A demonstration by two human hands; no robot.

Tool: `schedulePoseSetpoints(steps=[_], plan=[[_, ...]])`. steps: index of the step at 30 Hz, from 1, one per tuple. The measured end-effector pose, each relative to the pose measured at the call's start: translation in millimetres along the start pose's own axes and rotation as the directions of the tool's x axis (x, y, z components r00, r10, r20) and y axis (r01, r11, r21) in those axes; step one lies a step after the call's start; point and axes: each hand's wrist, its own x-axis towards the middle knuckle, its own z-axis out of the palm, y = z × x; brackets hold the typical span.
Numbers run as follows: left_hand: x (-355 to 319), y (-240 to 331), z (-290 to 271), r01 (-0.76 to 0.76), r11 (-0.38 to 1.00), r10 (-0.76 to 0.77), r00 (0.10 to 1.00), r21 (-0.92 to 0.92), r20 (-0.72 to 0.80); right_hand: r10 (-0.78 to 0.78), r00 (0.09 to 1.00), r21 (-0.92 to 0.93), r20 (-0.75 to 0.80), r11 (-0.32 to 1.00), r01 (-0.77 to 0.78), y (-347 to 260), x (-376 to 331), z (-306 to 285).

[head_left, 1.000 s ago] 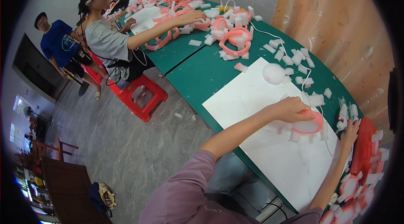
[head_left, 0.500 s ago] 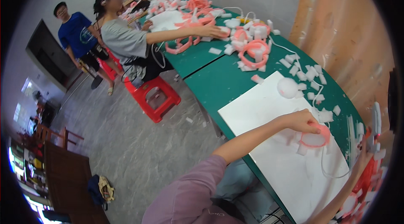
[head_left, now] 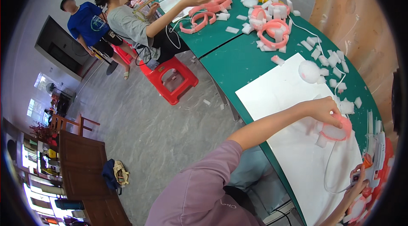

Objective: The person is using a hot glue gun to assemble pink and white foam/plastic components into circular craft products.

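My left hand (head_left: 325, 111) is closed on the upper edge of a pink foam ring (head_left: 347, 129) with a white middle, pinched between thumb and fingers over the white board (head_left: 276, 98). A small white foam block (head_left: 321, 141) sticks out at the ring's lower side. At the right edge, my right hand (head_left: 359, 181) grips a pale glue gun (head_left: 379, 162) with an orange part. Its white cord (head_left: 326, 170) loops across the board. Beyond my left hand a round white foam piece (head_left: 309, 72) lies at the board's far edge.
White foam blocks (head_left: 333, 59) are scattered on the green table (head_left: 229, 62), with clear sticks (head_left: 371, 122) near the glue gun. Pink foam rings (head_left: 274, 35) are heaped farther off. A co-worker (head_left: 129, 26) sits on a red stool (head_left: 172, 83); another person (head_left: 89, 26) stands behind.
My right hand has lowered and tilted the glue gun at the right edge. My left hand still holds the ring. The co-worker's hand has lifted a foam piece, and the view has shifted.
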Motion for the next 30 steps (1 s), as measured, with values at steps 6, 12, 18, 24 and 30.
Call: schedulePoseSetpoints(steps=[6, 12, 18, 24, 30], plan=[[1.9, -5.7, 3.0, -0.066, 0.998, 0.065, 0.996, -0.003, -0.06, 0.032, 0.998, 0.038, -0.05, 0.999, -0.03, 3.4, -10.1, -5.7], [6.7, -12.7, -0.8, -0.162, 0.985, 0.158, 0.985, 0.054, 0.074, 0.122, 0.992, -0.012, 0.01, 0.992, -0.122, 16.0, -15.3, -15.3], [3.4, -10.5, -7.9, -0.166, 0.981, 0.175, 0.981, -0.105, 0.081, 0.133, 0.991, -0.07, -0.01, 0.989, -0.133, -2.1, -40.3, -4.8], [0.1, 6.6, -13.1, -0.107, 0.994, 0.108, 0.994, -0.016, 0.035, 0.13, 0.964, -0.016, 0.233, 0.991, -0.13, -43.2, -43.1, 30.4], [-3.2, 15.1, -9.4, -0.089, 0.996, 0.09, 0.996, 0.016, -0.022, 0.221, 0.915, 0.05, 0.337, 0.967, -0.251, -47.8, -47.2, 44.0]])
